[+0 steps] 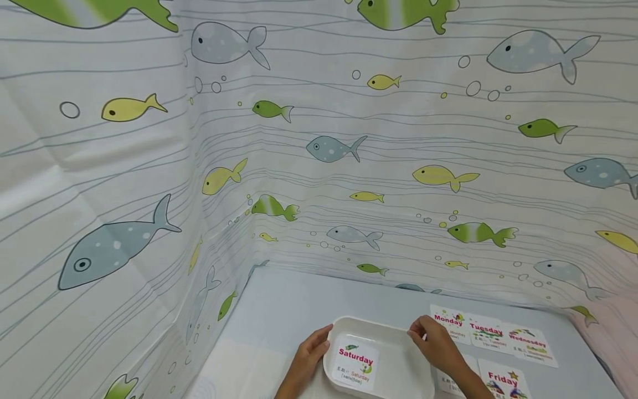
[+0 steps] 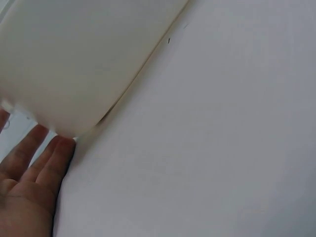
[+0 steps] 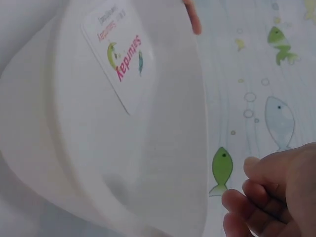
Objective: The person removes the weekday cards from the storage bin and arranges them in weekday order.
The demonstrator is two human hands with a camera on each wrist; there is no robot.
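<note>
A white plastic tray (image 1: 399, 360) stands on the table with a "Saturday" card (image 1: 355, 363) lying in its left part. My left hand (image 1: 308, 357) is at the tray's left side. In the left wrist view its fairly straight fingertips (image 2: 61, 148) touch the tray's outer wall. At the far right corner of the tray is my right hand (image 1: 438, 343). Its fingers are loosely bent, and the right wrist view shows nothing between thumb and fingers. That same view has the card upside down inside the tray.
Right of the tray lie cards reading Monday (image 1: 448, 321), Tuesday (image 1: 487, 331), Wednesday (image 1: 529, 341) and Friday (image 1: 502, 381). Another card (image 1: 448, 382) is partly covered by my right arm. A fish-patterned cloth (image 1: 399, 122) hangs behind and left of the table (image 1: 299, 299).
</note>
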